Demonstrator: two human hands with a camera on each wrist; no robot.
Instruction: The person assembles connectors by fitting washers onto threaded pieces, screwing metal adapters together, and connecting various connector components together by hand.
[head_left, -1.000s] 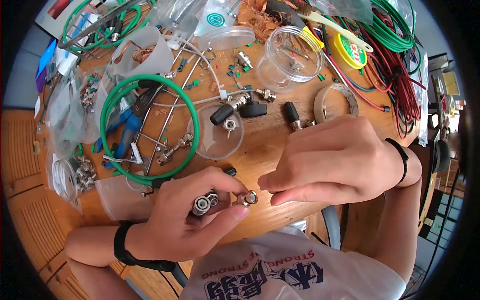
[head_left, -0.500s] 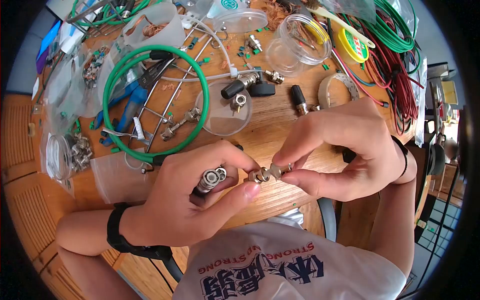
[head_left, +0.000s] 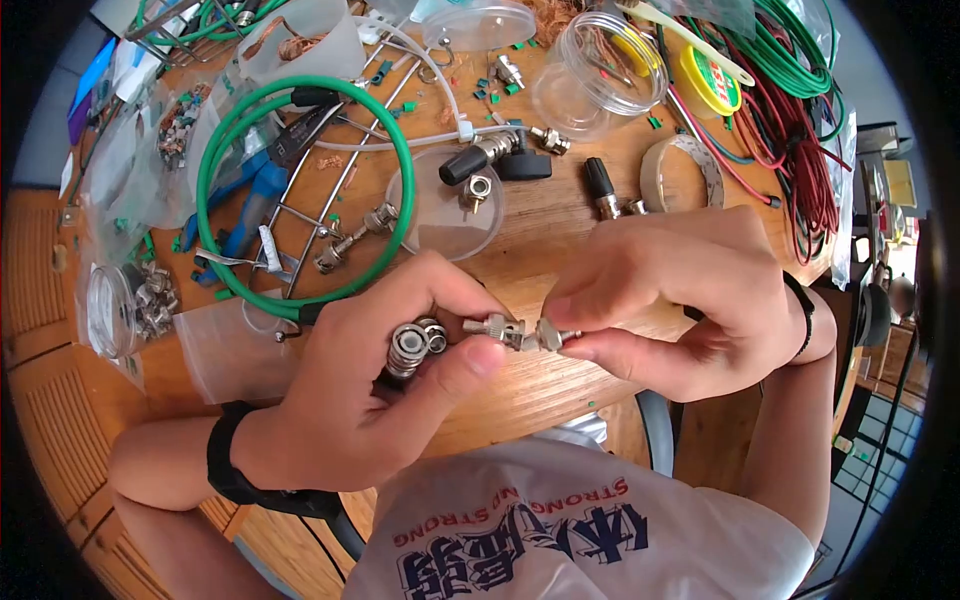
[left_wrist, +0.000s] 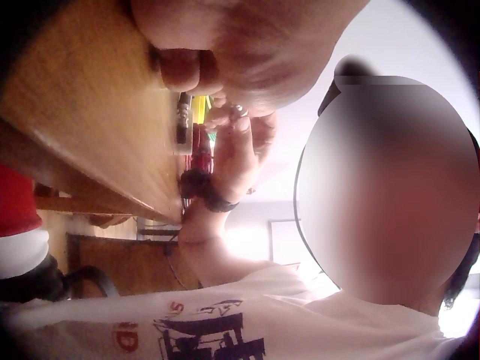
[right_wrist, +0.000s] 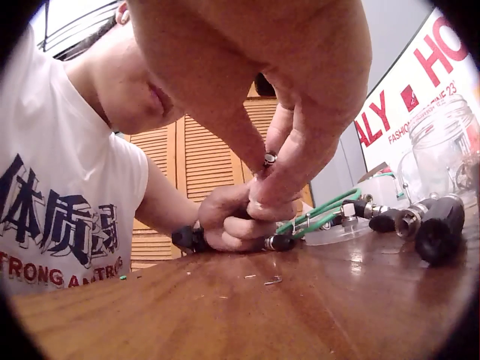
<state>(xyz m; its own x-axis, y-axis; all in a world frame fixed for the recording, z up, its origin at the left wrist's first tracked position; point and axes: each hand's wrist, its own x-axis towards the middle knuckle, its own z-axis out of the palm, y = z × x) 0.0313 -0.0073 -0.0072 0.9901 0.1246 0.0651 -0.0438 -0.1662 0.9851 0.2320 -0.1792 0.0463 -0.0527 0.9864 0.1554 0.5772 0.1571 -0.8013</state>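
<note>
In the head view my left hand (head_left: 335, 400) pinches a small silver BNC connector (head_left: 495, 328) between thumb and forefinger. Several more metal connectors (head_left: 407, 348) are tucked in its curled palm. Facing it, my right hand (head_left: 690, 300) pinches another silver connector piece (head_left: 549, 336) by thumb and fingertips. The two pieces meet end to end, lying nearly level above the table. In the right wrist view a metal end (right_wrist: 269, 159) shows between the right fingers. The left wrist view shows mostly the left hand's underside (left_wrist: 255, 45), with its held parts hidden.
Beyond the hands lie a green cable loop (head_left: 205, 190), blue-handled pliers (head_left: 255, 200), a clear lid (head_left: 440, 235) with connectors, and a black-sleeved connector (head_left: 600, 185). Farther off stand a clear jar (head_left: 570, 100), a tape roll (head_left: 655, 175) and red wires (head_left: 805, 190). Loose connectors (head_left: 155, 305) sit at left.
My right hand has moved left and its connector piece has come against the left one. The left hand's connector has turned from facing the camera to lying sideways.
</note>
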